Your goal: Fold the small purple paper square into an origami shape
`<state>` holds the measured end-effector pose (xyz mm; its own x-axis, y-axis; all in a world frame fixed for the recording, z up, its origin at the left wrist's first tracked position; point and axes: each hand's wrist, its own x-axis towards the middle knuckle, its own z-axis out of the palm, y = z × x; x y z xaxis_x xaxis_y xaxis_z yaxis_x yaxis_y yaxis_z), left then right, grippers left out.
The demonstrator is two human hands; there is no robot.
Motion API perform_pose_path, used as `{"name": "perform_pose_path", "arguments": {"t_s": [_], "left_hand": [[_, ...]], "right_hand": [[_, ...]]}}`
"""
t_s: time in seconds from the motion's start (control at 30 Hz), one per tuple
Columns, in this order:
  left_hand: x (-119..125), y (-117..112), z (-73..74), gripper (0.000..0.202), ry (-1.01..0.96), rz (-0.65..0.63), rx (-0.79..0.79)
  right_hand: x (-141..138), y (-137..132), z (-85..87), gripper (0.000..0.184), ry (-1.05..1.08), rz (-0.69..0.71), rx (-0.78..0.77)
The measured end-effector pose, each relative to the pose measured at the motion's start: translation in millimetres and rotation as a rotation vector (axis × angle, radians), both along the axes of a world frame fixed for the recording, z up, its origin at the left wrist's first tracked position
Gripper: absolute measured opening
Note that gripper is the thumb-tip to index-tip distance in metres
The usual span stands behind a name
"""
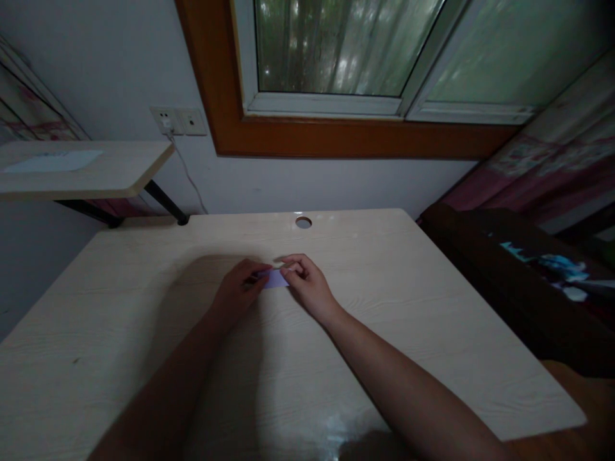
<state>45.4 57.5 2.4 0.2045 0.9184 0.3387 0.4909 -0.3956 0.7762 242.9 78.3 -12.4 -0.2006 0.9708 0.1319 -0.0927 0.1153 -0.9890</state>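
A small piece of purple paper (275, 279) is between my two hands, low over the middle of the desk (307, 358). My left hand (243, 285) pinches its left side, thumb and fingers closed together. On the other side, my right hand (307, 278) grips the paper's right part between thumb and curled forefinger. A pale edge shows along the top of the paper, and I cannot make out whether it is a fold. My fingers hide both ends of the sheet.
A round cable hole (303, 222) lies near the desk's back edge. At the left stands a raised shelf (139, 173) on black legs, bearing a white sheet (52, 161). Behind are a wall socket (166, 120) with a white cord and a window (336, 51). Dark furniture (519, 288) stands at the right.
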Motion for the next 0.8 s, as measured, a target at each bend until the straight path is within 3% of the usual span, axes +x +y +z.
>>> {"name": "perform_pose_path", "arguments": {"t_s": [0.23, 0.5, 0.63, 0.8], "left_hand": [[0.4, 0.8, -6.5, 0.028, 0.088, -0.115, 0.255], [-0.7, 2.3, -3.9, 0.012, 0.105, -0.051, 0.362], [-0.8, 1.0, 0.0, 0.01, 0.078, -0.002, 0.261], [-2.6, -0.2, 1.6, 0.011, 0.062, 0.062, 0.104]], "right_hand": [[0.3, 1.3, 1.5, 0.026, 0.051, -0.01, -0.044], [-0.4, 0.3, 3.4, 0.023, 0.022, 0.04, -0.057], [-0.8, -3.2, 8.6, 0.027, -0.006, 0.032, -0.067], [0.7, -5.7, 15.0, 0.025, -0.212, -0.038, 0.103]]}}
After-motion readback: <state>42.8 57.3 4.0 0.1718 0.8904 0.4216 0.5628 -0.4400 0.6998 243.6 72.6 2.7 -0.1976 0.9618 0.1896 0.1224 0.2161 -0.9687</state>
